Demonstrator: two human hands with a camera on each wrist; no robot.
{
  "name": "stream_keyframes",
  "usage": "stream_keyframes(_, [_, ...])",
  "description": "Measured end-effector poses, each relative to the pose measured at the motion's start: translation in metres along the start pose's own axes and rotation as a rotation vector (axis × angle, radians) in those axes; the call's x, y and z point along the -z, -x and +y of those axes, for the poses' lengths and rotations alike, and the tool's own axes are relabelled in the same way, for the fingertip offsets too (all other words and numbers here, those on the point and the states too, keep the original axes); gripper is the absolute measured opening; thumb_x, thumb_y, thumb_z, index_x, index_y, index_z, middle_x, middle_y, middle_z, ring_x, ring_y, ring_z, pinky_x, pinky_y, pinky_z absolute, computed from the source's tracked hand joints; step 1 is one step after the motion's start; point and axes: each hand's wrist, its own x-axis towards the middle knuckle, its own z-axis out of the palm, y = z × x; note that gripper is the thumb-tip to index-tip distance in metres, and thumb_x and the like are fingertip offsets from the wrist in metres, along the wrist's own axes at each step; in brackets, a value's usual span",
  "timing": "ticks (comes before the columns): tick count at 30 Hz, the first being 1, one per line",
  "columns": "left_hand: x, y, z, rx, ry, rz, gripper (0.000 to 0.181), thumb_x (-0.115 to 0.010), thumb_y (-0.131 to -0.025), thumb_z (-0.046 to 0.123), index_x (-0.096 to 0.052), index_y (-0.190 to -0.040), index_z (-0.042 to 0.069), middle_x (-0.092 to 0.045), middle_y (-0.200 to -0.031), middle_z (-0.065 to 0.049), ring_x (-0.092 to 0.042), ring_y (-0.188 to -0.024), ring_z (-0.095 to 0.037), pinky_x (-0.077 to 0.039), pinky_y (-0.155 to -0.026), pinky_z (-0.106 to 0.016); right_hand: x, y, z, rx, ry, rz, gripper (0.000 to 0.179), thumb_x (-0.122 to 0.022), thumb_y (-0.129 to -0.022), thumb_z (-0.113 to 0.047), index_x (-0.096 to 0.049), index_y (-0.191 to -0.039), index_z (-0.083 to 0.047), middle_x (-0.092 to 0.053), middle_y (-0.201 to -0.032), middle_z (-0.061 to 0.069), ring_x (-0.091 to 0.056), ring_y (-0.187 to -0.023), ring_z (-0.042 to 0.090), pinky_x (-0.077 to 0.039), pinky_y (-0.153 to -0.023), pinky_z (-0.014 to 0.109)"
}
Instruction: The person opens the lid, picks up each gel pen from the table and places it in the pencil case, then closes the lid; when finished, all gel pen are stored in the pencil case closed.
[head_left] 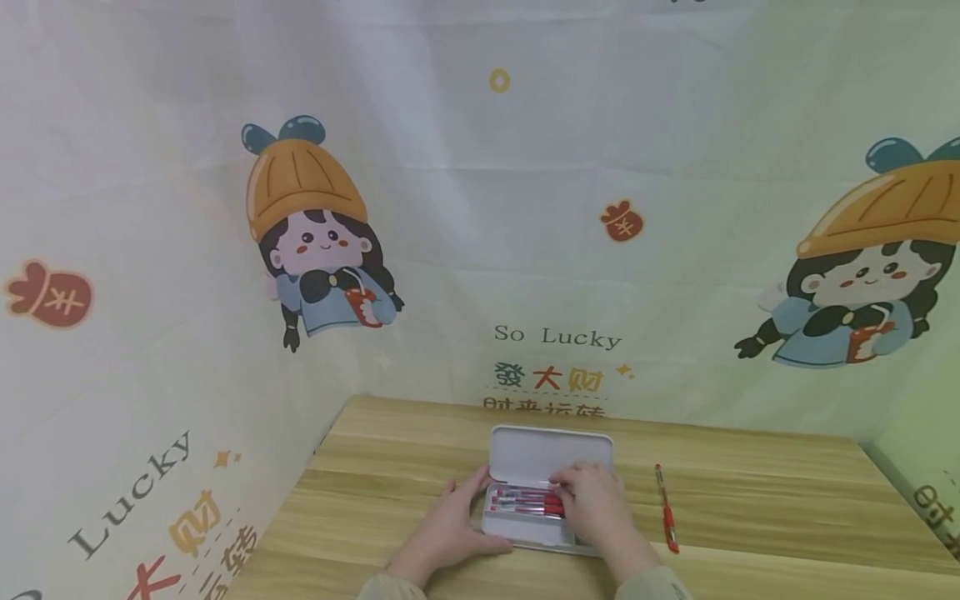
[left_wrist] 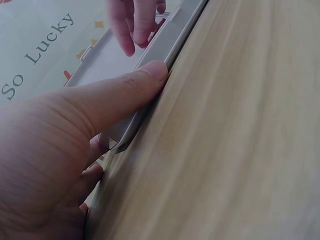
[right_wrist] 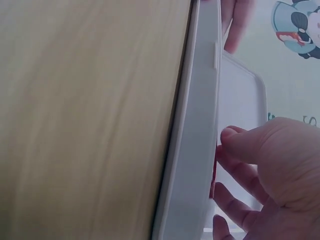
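Note:
A white pencil case (head_left: 517, 529) lies on the table with its lid (head_left: 551, 454) raised at the back. Several red pens (head_left: 525, 500) lie side by side inside. My left hand (head_left: 450, 525) grips the case's left end; in the left wrist view its thumb (left_wrist: 145, 77) presses the front wall, with the other fingers around the end. My right hand (head_left: 596, 500) reaches over the right part of the case. Its curled fingertips (right_wrist: 227, 135) are at the red pens, partly hidden by the case wall; I cannot tell whether they pinch one.
Another red pen (head_left: 667, 512) with a clear barrel lies on the wooden table (head_left: 757, 500), right of the case. A printed cloth backdrop (head_left: 450, 250) hangs behind the table and along its left side.

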Motion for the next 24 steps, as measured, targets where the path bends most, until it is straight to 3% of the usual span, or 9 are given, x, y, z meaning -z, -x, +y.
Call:
stream_keyframes(7, [-0.002,-0.001,-0.002,0.007,0.003,-0.004,0.13,-0.102,-0.07,0.053,-0.034,-0.174,0.014,-0.059,-0.167,-0.002,-0.031,-0.163,-0.058,-0.018,-0.137,-0.075,0.012,0.01,0.017,-0.041,-0.094,0.053,0.017,-0.078,-0.098,-0.016,-0.082,-0.115,-0.013,-0.081,-0.115,0.01,-0.073,-0.109,0.038,-0.058,-0.096,0.065])
stream_keyframes(24, [0.001,0.0,0.0,0.012,0.012,-0.006,0.13,-0.102,-0.07,0.052,-0.034,-0.173,0.012,-0.059,-0.166,-0.004,-0.032,-0.163,-0.057,-0.018,-0.137,-0.075,0.045,0.04,0.068,-0.18,-0.163,0.113,0.047,-0.079,-0.099,-0.018,-0.068,-0.139,0.004,-0.069,-0.134,0.034,-0.063,-0.128,0.058,-0.051,-0.112,0.078])
